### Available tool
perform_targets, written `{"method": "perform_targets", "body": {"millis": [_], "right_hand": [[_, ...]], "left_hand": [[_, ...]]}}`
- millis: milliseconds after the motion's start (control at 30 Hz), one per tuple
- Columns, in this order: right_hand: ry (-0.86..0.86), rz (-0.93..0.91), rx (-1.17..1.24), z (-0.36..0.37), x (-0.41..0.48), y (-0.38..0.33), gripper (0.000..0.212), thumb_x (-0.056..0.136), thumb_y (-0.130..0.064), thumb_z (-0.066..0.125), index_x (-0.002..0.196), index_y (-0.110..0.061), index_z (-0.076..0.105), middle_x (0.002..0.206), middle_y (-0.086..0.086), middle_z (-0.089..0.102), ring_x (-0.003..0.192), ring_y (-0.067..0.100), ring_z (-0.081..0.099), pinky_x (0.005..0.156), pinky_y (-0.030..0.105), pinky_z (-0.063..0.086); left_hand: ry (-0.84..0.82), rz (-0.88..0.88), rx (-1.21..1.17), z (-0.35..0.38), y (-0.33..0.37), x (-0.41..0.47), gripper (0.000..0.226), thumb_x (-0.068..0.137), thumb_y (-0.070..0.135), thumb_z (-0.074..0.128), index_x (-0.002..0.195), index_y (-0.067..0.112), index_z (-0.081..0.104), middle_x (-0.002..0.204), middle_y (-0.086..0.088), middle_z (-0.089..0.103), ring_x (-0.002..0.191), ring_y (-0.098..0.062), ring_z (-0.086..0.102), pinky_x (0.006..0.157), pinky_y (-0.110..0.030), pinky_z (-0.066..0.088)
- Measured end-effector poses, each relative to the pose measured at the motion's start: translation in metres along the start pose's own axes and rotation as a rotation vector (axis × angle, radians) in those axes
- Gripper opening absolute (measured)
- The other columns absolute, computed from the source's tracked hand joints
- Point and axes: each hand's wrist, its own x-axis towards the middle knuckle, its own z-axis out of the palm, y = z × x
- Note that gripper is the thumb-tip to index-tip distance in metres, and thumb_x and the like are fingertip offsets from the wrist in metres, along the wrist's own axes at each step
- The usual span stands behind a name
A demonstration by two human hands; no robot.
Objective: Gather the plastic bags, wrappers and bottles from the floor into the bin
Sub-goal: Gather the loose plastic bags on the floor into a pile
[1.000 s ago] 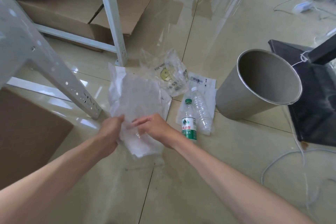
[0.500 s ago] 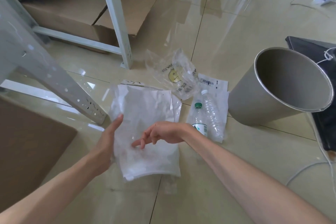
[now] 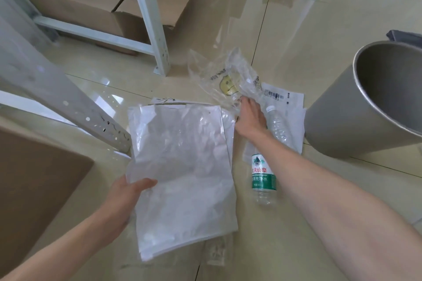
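Observation:
My left hand (image 3: 126, 196) grips the left edge of a stack of white translucent plastic bags (image 3: 182, 166), lifted off the floor. My right hand (image 3: 250, 116) reaches forward and touches the near corner of a crumpled clear wrapper with a yellow smiley print (image 3: 225, 77); whether its fingers have closed on the wrapper I cannot tell. A green-labelled water bottle (image 3: 262, 175) lies just right of my right forearm. A second clear bottle (image 3: 277, 125) lies on a white labelled bag (image 3: 288, 102). The grey bin (image 3: 338, 121) stands at the right, tilted toward me, its inside hidden.
White metal shelf legs (image 3: 150, 18) stand behind and left of the litter. Cardboard boxes (image 3: 75, 0) sit under the shelf, another brown box (image 3: 34, 189) at the left edge. A dark mat (image 3: 402, 35) lies behind the bin. The floor is glossy beige tile.
My right hand left the white bags and reached forward to the clear smiley wrapper. My left hand shifted its hold lower on the bags' left edge.

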Motion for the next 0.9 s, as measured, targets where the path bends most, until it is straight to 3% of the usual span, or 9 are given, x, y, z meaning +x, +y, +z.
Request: {"method": "perform_targets", "body": {"millis": [67,167,233,400,467,533,700,767,900], "right_hand": [[-0.064,-0.001,-0.105,0.008,0.016,0.008,0.062,0.083,-0.005,0.063,0.14,-0.01,0.039,0.144,0.012,0.042,0.13,0.032,0.041,0.097,0.039,0.042],[0.069,0.172,-0.005,0.014,0.023,0.007,0.02,0.089,-0.009,0.057,0.107,-0.008,0.064,0.112,0.014,0.066,0.1,0.033,0.062,0.076,0.035,0.046],[0.146,0.214,0.05,0.012,0.019,0.006,0.016,0.09,-0.009,0.051,0.092,-0.006,0.066,0.096,0.013,0.069,0.086,0.034,0.065,0.068,0.034,0.049],[0.284,0.085,0.297,-0.015,-0.008,0.0,0.027,0.09,-0.015,0.043,0.063,-0.017,0.044,0.066,0.002,0.051,0.06,0.026,0.049,0.051,0.029,0.032],[0.292,0.052,0.467,-0.022,-0.026,-0.014,0.032,0.091,-0.016,0.042,0.061,-0.022,0.031,0.06,-0.004,0.041,0.053,0.017,0.038,0.048,0.031,0.027],[0.236,0.045,0.643,-0.026,-0.049,-0.032,0.031,0.09,-0.015,0.044,0.062,-0.021,0.03,0.06,-0.004,0.039,0.053,0.015,0.033,0.05,0.033,0.027],[-0.084,-0.068,0.844,-0.031,-0.12,-0.08,0.02,0.086,-0.016,0.051,0.069,-0.017,0.04,0.062,-0.004,0.039,0.056,0.014,0.032,0.053,0.031,0.026],[-0.2,-0.087,0.891,-0.035,-0.145,-0.096,0.018,0.085,-0.017,0.052,0.07,-0.018,0.043,0.063,-0.004,0.039,0.057,0.013,0.034,0.056,0.031,0.028],[-0.367,-0.065,0.953,-0.035,-0.186,-0.113,0.023,0.085,-0.037,0.05,0.068,-0.022,0.053,0.069,-0.008,0.052,0.067,0.014,0.05,0.068,0.036,0.041]], "left_hand": [[-0.002,-0.007,-0.027,-0.001,-0.004,0.002,0.018,0.082,0.005,0.067,0.099,0.012,0.069,0.087,-0.012,0.079,0.076,-0.032,0.075,0.063,-0.037,0.06],[0.01,-0.029,-0.059,-0.004,-0.009,0.002,0.015,0.081,0.008,0.067,0.096,0.01,0.07,0.074,-0.006,0.078,0.058,-0.021,0.074,0.045,-0.026,0.055],[0.057,-0.047,-0.085,-0.006,-0.01,0.0,0.012,0.082,0.011,0.067,0.093,0.01,0.069,0.062,-0.003,0.076,0.047,-0.017,0.07,0.035,-0.021,0.048],[0.073,-0.105,-0.11,-0.001,0.006,-0.01,0.017,0.081,0.021,0.069,0.095,0.012,0.066,0.063,-0.008,0.068,0.033,-0.014,0.062,0.029,-0.015,0.04],[0.081,-0.126,-0.11,0.003,0.012,-0.012,0.022,0.082,0.024,0.068,0.099,0.012,0.064,0.061,-0.006,0.053,0.023,-0.014,0.046,0.028,-0.008,0.029],[0.082,-0.139,-0.123,0.009,0.02,-0.017,0.022,0.083,0.026,0.067,0.099,0.011,0.062,0.054,-0.002,0.046,0.02,-0.01,0.034,0.028,-0.005,0.021],[0.01,-0.115,-0.179,0.026,0.041,-0.038,0.017,0.089,0.015,0.061,0.075,0.012,0.051,0.023,0.006,0.045,0.014,-0.005,0.039,0.024,-0.006,0.027],[-0.035,-0.103,-0.203,0.031,0.046,-0.048,0.012,0.09,0.014,0.059,0.079,0.011,0.054,0.03,0.004,0.052,0.02,-0.006,0.046,0.024,-0.008,0.03],[-0.045,-0.075,-0.199,0.032,0.044,-0.059,0.007,0.09,0.012,0.056,0.086,0.01,0.062,0.07,-0.007,0.064,0.051,-0.02,0.062,0.03,-0.016,0.04]]}}
